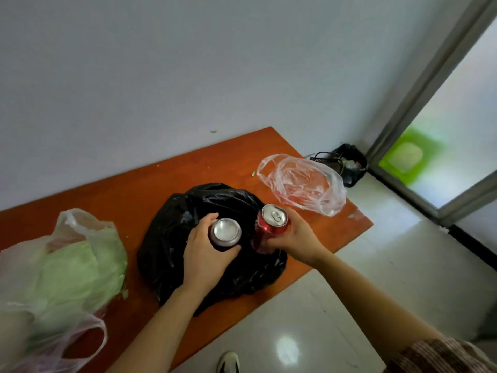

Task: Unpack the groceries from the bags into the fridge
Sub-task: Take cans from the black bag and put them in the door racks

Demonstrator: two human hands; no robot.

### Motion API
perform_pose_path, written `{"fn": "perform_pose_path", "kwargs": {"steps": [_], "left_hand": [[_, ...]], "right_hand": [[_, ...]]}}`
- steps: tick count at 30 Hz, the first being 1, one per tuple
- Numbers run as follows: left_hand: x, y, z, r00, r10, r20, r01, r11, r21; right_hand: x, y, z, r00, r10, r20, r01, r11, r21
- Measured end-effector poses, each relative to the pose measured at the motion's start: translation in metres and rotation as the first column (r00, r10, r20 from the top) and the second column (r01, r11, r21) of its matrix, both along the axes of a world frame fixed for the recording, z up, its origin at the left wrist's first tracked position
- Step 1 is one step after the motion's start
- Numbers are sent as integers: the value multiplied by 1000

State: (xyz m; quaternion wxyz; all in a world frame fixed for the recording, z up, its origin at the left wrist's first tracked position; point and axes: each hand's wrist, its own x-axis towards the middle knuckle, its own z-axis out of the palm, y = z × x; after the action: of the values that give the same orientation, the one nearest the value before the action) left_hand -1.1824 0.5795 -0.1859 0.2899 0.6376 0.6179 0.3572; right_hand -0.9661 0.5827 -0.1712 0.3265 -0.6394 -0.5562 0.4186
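Left grip (207,254) is curling round the dark can (226,230), right grip (295,238) round the red can (273,220), both over the black bag (166,238); lifting them straight up should be avoiding snags.

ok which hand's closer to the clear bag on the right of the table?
Right. The right hand, gripping the red can, is close to the clear bag, on its near side; the left hand grips the other can farther left, over the black bag.
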Motion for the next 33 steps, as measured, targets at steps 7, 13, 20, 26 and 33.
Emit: {"fn": "perform_pose_path", "kwargs": {"steps": [7, 13, 20, 26, 33], "left_hand": [[84, -15, 81, 956, -210, 205, 177, 970, 167], [206, -91, 122, 804, -512, 303, 454, 857, 244], [367, -251, 125, 567, -732, 377, 708, 668, 230], [499, -362, 138, 374, -853, 365, 850, 472, 233], [649, -422, 179, 207, -938, 276, 904, 291, 312]], "right_hand": [[82, -68, 88, 954, -234, -185, 265, 950, 164], [188, -194, 130, 876, -470, -105, 480, 828, 290], [309, -402, 143, 724, -685, -81, 673, 674, 304], [402, -543, 165, 590, -805, -56, 779, 550, 301], [519, -618, 201, 482, -872, -82, 823, 419, 384]]}}
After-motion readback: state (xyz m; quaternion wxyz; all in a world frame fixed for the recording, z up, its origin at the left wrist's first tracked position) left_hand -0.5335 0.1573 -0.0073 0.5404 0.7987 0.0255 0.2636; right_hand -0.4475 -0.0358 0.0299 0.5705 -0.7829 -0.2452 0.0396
